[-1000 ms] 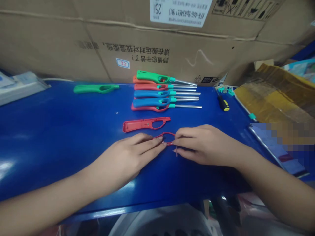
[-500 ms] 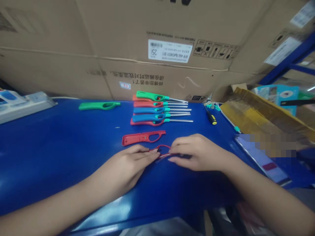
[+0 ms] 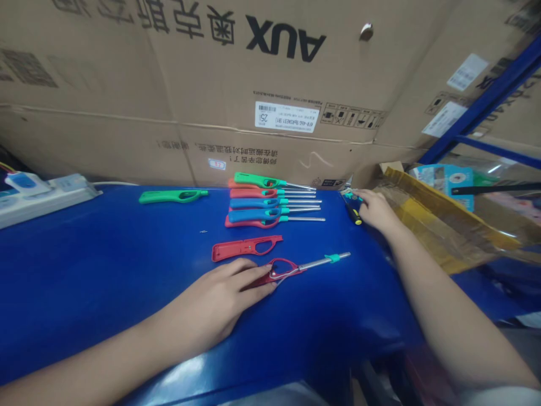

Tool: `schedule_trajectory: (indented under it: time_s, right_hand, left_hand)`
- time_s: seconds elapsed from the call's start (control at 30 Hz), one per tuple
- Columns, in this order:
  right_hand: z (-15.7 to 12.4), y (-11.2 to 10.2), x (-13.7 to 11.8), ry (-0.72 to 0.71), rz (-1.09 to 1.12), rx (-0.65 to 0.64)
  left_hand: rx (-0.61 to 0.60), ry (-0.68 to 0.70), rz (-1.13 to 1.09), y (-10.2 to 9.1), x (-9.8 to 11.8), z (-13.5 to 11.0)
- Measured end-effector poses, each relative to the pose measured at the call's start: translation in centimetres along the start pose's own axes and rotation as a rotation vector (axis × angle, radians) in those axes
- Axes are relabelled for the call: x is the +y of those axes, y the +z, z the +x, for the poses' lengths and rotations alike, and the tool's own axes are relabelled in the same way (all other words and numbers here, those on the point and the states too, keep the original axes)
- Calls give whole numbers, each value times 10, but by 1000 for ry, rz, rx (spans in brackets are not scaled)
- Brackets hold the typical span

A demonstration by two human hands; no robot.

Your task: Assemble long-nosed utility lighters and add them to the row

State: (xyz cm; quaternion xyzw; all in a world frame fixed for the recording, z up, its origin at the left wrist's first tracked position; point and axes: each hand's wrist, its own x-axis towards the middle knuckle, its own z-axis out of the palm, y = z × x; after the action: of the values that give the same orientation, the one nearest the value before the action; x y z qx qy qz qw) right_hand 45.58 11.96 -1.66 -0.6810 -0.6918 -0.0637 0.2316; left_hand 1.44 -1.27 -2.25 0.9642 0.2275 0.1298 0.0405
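Observation:
My left hand (image 3: 230,290) is closed on the handle of a red lighter half-shell (image 3: 285,263), pressing it down on the blue table. A thin wire and a metal tube (image 3: 315,263) lie in that shell, and a teal collar (image 3: 332,258) sits round the tube. Just behind it rests the matching empty red half-shell (image 3: 240,248). At the back right, my right hand (image 3: 376,210) has its fingers pinched at a cluster of small teal plastic parts (image 3: 349,194). Its fingertips are partly hidden. Beside them lies a black and yellow screwdriver (image 3: 354,215).
Several long-nosed lighters in green, red and blue (image 3: 257,215) lie in a row. A green lighter handle (image 3: 173,196) and a white power strip (image 3: 46,197) are to the left. A large cardboard box (image 3: 190,113) walls the back; a taped carton (image 3: 443,225) stands right.
My right hand has left the red shell and moved away to the teal parts at the back right. The metal tube and teal collar now show. My view has tilted up.

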Motion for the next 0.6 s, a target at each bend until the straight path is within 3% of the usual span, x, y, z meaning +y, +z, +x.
schedule_trajectory:
  time_s: [0.33, 0.6]
  right_hand:
    - [2, 9, -4, 225, -75, -179]
    - [0, -10, -7, 206, -106, -127]
  left_hand:
    - [-25, -2, 19, -5, 2, 2]
    - [-17, 0, 7, -1, -1, 0]
